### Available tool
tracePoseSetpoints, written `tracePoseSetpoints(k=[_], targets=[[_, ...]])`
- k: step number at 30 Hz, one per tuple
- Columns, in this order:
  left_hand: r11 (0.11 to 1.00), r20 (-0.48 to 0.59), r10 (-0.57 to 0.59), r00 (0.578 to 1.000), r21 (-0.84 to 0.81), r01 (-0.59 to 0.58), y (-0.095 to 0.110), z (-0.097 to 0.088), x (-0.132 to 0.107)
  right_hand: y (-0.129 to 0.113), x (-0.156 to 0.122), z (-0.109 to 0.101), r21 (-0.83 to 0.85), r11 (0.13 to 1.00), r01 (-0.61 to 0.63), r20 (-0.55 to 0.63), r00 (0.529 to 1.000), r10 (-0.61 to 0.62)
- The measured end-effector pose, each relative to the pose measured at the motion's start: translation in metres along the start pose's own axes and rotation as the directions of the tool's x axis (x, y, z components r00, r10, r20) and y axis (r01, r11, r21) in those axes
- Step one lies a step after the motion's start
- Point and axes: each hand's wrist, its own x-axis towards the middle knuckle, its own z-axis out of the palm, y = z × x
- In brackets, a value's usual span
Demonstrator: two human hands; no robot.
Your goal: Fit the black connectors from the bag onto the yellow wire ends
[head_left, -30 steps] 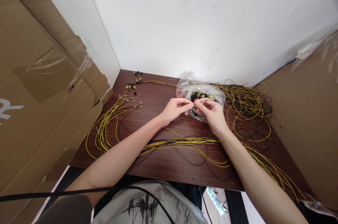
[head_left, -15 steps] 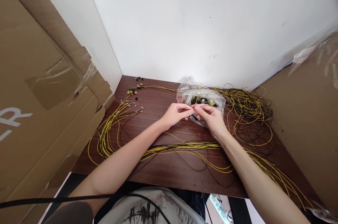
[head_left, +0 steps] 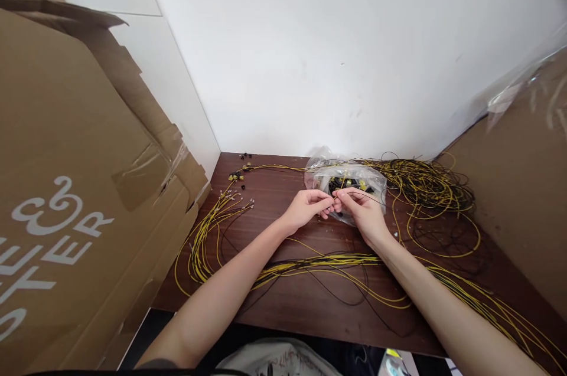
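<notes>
My left hand [head_left: 306, 209] and my right hand [head_left: 362, 213] meet fingertip to fingertip, just in front of an open clear plastic bag [head_left: 375, 178]. Thumb and forefinger of the right hand pinch a thin wire [head_left: 340, 186]; yellow and black strands show by the fingers. My left hand is also closed in a pinch, but what lies between its fingertips is too small to make out. Small black and yellow connectors [head_left: 349, 183] fill the bag behind the hands. Under both forearms runs a long bundle of yellow and black wires [head_left: 328, 259] across the brown table [head_left: 274, 187].
A tangled heap of wires [head_left: 425, 187] lies at the back right. Wire ends with small tips [head_left: 230, 194] fan out at left, near several loose connectors [head_left: 237, 176]. Cardboard [head_left: 146, 234] stands along the left side, more cardboard [head_left: 518, 187] on the right, a white wall [head_left: 310, 57] behind.
The camera view has shifted, so the table and hands appear lower and slightly further right. Both hands keep their pinch at the same place before the bag.
</notes>
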Motion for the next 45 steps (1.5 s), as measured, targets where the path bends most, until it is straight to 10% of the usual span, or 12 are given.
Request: tracePoseSetpoints(k=[25,45], targets=[[0.997,-0.023,0.011,1.000,-0.078,-0.012,-0.0001,-0.0054,0.0024,0.0059,0.0076,0.0053,0.058,0.998,-0.009,0.072,0.997,0.005],[0.992,0.037,-0.001,0.999,-0.129,0.006,0.0028,-0.0061,-0.0001,0.0093,0.0071,0.0051,-0.008,0.997,0.078,-0.104,0.991,-0.078]])
